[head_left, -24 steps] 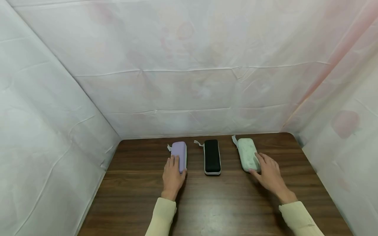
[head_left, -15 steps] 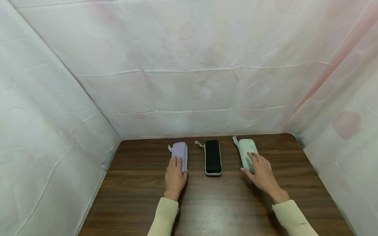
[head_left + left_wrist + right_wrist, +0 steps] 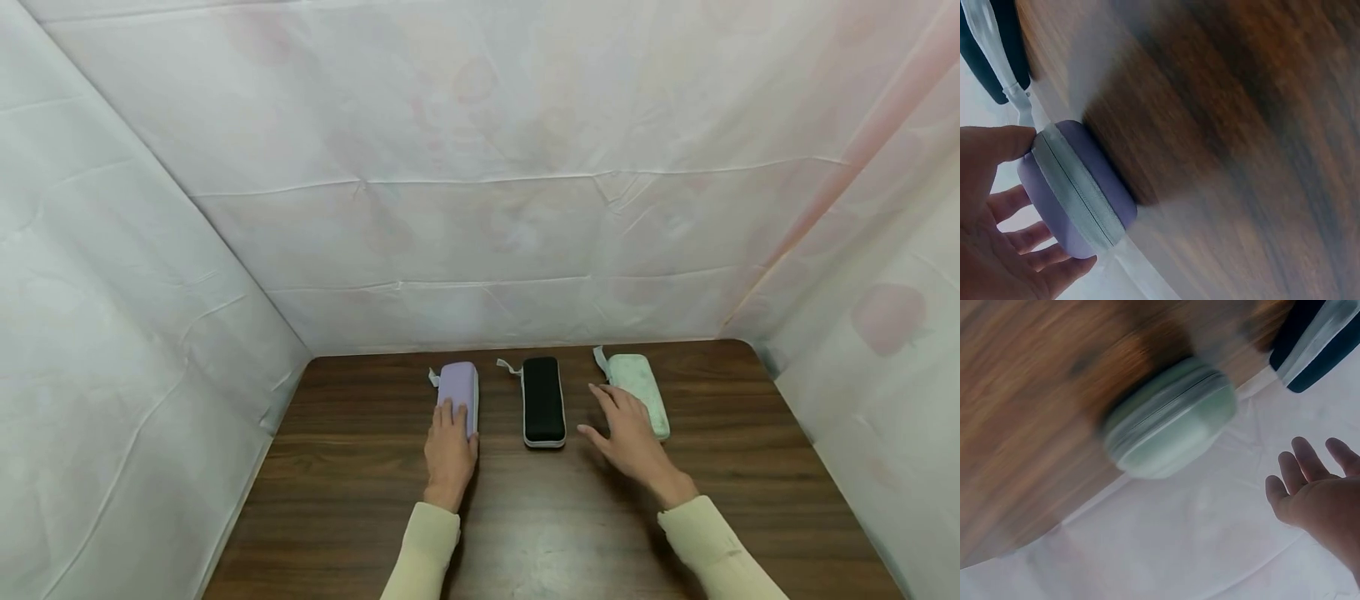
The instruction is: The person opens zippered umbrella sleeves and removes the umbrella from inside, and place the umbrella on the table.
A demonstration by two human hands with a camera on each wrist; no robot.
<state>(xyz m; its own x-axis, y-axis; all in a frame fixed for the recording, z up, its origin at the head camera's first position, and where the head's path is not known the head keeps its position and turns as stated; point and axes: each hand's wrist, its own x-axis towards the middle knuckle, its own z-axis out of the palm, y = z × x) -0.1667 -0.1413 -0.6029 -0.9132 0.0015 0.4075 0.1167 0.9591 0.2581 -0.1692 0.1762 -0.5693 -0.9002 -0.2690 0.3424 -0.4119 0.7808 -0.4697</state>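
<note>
Left hand [image 3: 450, 457] holds purple case [image 3: 457, 383], thumb against side, fingers over top, probably steadying it. Right hand [image 3: 630, 435] wide, holding nothing; black case [image 3: 543, 400] thumb-side, green case [image 3: 639, 380] little-finger-side.

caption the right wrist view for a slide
Right grip, holding nothing, near a mint-green zippered case on a wood-grain table.
</note>
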